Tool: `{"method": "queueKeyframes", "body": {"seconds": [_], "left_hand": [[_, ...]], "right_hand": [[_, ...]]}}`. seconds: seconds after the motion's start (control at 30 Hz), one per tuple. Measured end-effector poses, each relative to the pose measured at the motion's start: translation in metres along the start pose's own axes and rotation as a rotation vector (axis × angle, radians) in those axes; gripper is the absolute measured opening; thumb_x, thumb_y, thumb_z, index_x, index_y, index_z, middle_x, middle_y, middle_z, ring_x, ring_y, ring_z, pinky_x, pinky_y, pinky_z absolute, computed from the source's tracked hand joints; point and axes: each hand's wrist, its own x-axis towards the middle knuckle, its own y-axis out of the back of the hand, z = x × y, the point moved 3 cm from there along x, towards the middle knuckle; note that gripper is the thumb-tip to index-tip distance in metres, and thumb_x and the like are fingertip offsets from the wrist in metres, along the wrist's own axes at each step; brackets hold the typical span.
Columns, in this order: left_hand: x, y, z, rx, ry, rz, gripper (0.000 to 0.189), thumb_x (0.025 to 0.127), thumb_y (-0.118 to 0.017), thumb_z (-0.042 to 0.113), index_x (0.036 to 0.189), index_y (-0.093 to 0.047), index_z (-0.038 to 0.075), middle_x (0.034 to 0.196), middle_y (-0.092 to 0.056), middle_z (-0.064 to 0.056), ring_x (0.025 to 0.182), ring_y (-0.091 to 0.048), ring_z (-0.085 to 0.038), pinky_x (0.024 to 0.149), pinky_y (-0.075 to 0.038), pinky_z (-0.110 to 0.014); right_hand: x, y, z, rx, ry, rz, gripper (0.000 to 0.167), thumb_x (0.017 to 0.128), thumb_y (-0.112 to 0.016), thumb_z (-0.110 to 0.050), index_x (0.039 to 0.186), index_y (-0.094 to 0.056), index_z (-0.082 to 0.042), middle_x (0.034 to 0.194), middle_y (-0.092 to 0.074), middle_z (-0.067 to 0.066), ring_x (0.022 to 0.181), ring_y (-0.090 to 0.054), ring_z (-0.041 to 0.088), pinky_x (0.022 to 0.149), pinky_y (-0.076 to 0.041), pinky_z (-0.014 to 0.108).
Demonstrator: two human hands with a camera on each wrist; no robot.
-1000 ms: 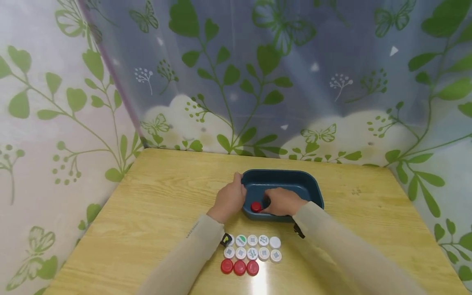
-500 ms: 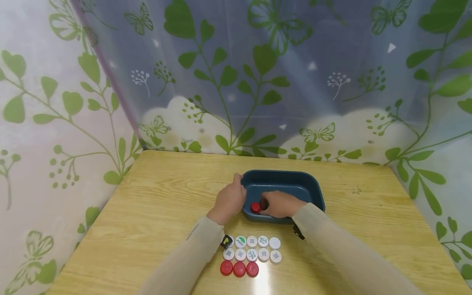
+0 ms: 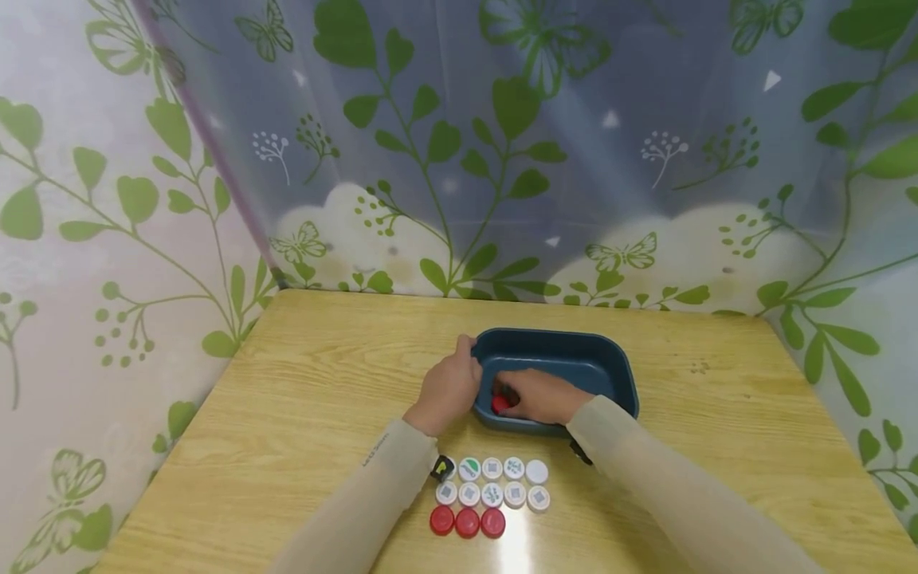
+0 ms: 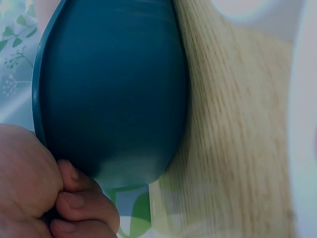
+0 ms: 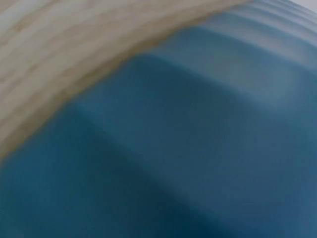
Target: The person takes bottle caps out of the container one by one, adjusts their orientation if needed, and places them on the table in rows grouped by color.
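Observation:
A dark blue plastic basin (image 3: 574, 371) stands on the table. My left hand (image 3: 448, 391) grips its left rim, and in the left wrist view the curled fingers (image 4: 86, 206) show at the edge of the basin wall (image 4: 119, 89). Inside the basin, near its front left corner, my right hand (image 3: 541, 396) pinches a red bottle cap (image 3: 500, 404) between thumb and fingers; the hand partly covers the cap. Only the blurred outer wall of the basin (image 5: 198, 129) fills the right wrist view, and the right hand does not appear there.
In front of the basin lie two rows of white bottle caps (image 3: 492, 495) and a row of three red bottle caps (image 3: 468, 523). My left wrist covers part of the back row's left end. Behind the wooden table (image 3: 344, 343) hangs a leaf-patterned curtain (image 3: 459, 159).
The right hand has moved slightly left inside the basin, and its fingers have closed over the red bottle cap. My left hand stays on the rim.

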Motion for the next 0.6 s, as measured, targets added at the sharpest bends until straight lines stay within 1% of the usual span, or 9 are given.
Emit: {"method": "queueKeyframes", "body": {"seconds": [0.1, 0.23, 0.33, 0.5, 0.6], "left_hand": [[0.0003, 0.0007, 0.0009, -0.012, 0.006, -0.019, 0.037, 0.109, -0.046, 0.015, 0.144, -0.043, 0.003, 0.061, -0.050, -0.001, 0.048, -0.047, -0.015, 0.046, -0.034, -0.028], [-0.0008, 0.0016, 0.0015, -0.018, -0.002, -0.023, 0.037, 0.109, -0.046, 0.015, 0.143, -0.043, 0.002, 0.061, -0.051, -0.002, 0.048, -0.047, -0.016, 0.046, -0.035, -0.029], [-0.0008, 0.0014, 0.0001, -0.030, 0.000, -0.028, 0.037, 0.109, -0.046, 0.015, 0.144, -0.042, 0.003, 0.061, -0.050, -0.002, 0.049, -0.047, -0.015, 0.047, -0.035, -0.029], [0.0002, 0.0002, -0.0016, -0.035, -0.001, -0.044, 0.038, 0.110, -0.046, 0.016, 0.145, -0.041, 0.004, 0.061, -0.050, -0.001, 0.049, -0.047, -0.015, 0.047, -0.034, -0.029], [-0.0003, -0.0003, -0.0017, -0.026, -0.005, -0.049, 0.037, 0.110, -0.046, 0.016, 0.144, -0.041, 0.003, 0.061, -0.049, -0.001, 0.048, -0.046, -0.015, 0.047, -0.033, -0.028]], "right_hand": [[0.0007, -0.0011, 0.0012, -0.003, -0.014, 0.006, 0.019, 0.096, -0.076, -0.022, 0.109, -0.063, -0.016, 0.090, -0.062, -0.007, 0.075, -0.055, 0.010, 0.072, -0.049, 0.031], [-0.0001, -0.0016, 0.0016, 0.008, -0.013, 0.003, 0.018, 0.097, -0.074, -0.022, 0.109, -0.062, -0.015, 0.086, -0.060, -0.007, 0.072, -0.054, 0.010, 0.068, -0.047, 0.030], [-0.0004, 0.0001, 0.0008, 0.032, -0.013, -0.008, 0.017, 0.098, -0.073, -0.019, 0.109, -0.062, -0.013, 0.086, -0.060, -0.006, 0.073, -0.054, 0.010, 0.069, -0.047, 0.031], [-0.0008, 0.0024, 0.0002, 0.059, -0.023, -0.024, 0.017, 0.099, -0.071, -0.015, 0.113, -0.061, -0.011, 0.092, -0.062, -0.004, 0.078, -0.055, 0.011, 0.074, -0.048, 0.032], [-0.0015, 0.0017, 0.0007, 0.064, -0.016, -0.020, 0.016, 0.099, -0.071, -0.014, 0.110, -0.061, -0.011, 0.093, -0.062, -0.004, 0.078, -0.056, 0.011, 0.074, -0.048, 0.031]]}}
